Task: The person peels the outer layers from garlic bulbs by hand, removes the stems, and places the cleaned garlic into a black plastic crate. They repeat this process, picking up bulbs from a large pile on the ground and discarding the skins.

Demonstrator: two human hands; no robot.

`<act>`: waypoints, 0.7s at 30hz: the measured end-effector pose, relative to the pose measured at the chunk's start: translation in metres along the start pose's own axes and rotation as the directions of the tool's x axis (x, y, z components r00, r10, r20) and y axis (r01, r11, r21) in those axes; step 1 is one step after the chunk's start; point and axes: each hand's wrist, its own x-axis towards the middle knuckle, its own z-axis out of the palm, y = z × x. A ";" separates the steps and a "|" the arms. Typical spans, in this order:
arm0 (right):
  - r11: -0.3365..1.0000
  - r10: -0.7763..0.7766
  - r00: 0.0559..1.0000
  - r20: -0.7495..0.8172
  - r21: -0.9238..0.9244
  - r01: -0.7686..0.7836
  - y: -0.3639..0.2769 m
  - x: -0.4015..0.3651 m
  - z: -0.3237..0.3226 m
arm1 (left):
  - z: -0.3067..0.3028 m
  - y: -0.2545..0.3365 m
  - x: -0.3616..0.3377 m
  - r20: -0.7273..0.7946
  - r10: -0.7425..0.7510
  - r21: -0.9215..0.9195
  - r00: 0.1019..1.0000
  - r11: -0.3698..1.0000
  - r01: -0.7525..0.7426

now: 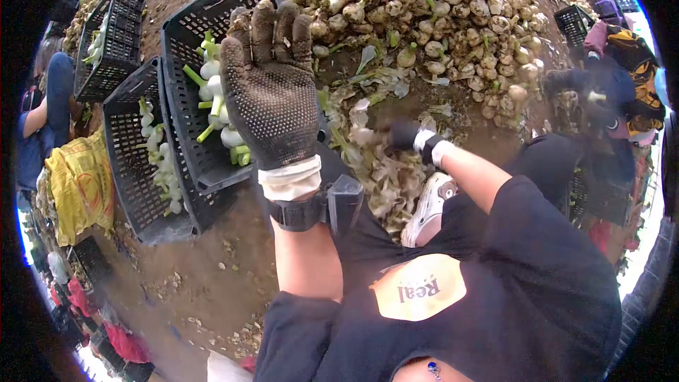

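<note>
My left hand (274,92), in a dark dotted work glove, is raised with the palm showing and its fingers stretched up. Nothing lies in it, and it partly covers a black plastic crate (212,10). Inside that crate are peeled white bulbs (230,137) with short green stems, like onions or garlic. My right hand (409,134), also dark-gloved, is low over a heap of stripped skins and leaves (385,187). Motion smears its fingers, so anything in them cannot be made out. Beyond both hands lies a big pile of soil-stained bulbs (438,10).
A second black crate (131,187) with white bulbs stands to the left, and stacked crates (113,42) behind it. A yellow sack (81,187) lies near a person in blue (58,113). Another person (615,85) works at the right. My white shoe (428,209) borders the peelings.
</note>
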 end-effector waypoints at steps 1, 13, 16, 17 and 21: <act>0.998 0.059 0.991 -0.119 -0.008 -0.061 0.006 0.008 -0.031 | -0.004 -0.002 0.001 0.032 -0.050 -0.002 0.998 0.999 0.050; 0.986 0.154 0.784 -0.601 0.040 -0.163 0.055 0.038 -0.174 | -0.011 -0.046 -0.010 0.168 -0.171 0.813 0.971 0.580 -0.038; 0.613 0.267 0.868 -0.419 0.768 0.183 -0.027 -0.020 -0.231 | -0.025 -0.067 -0.012 0.294 -0.207 0.955 0.933 0.099 -0.279; 0.278 0.143 0.907 -0.397 0.895 0.348 -0.028 -0.027 -0.240 | -0.038 -0.076 -0.012 0.377 -0.164 0.925 0.912 0.010 -0.380; 0.427 0.011 0.823 -0.568 0.747 0.510 -0.096 -0.103 -0.270 | -0.027 -0.085 -0.017 0.262 -0.136 0.959 0.955 0.149 -0.242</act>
